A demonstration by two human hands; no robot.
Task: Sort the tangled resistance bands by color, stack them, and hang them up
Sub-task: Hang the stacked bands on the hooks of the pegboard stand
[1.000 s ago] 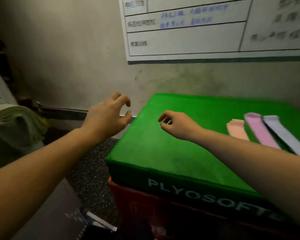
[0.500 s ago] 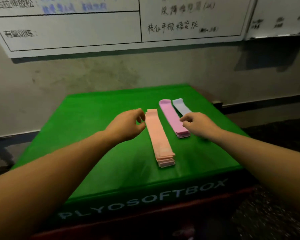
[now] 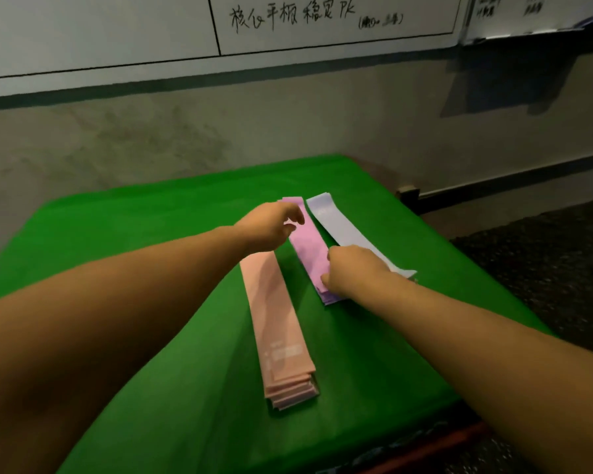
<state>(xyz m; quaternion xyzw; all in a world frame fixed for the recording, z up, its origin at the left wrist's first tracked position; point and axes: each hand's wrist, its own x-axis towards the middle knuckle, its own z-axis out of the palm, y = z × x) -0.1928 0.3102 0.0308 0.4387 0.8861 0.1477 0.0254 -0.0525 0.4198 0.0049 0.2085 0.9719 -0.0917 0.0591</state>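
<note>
Both hands moved onto purple band stack [image 3: 305, 248]: left hand [image 3: 269, 227] curled at far end, right hand [image 3: 353, 268] gripping near end.

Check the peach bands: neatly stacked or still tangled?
Stacked. The peach bands lie flat in one straight pile on the green box, with layered edges showing at the near end. Neither hand grips them.

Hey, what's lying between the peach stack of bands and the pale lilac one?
The pink-purple stack lies between the peach stack and the pale lilac stack, as the head view shows; both hands reach toward it.
</note>
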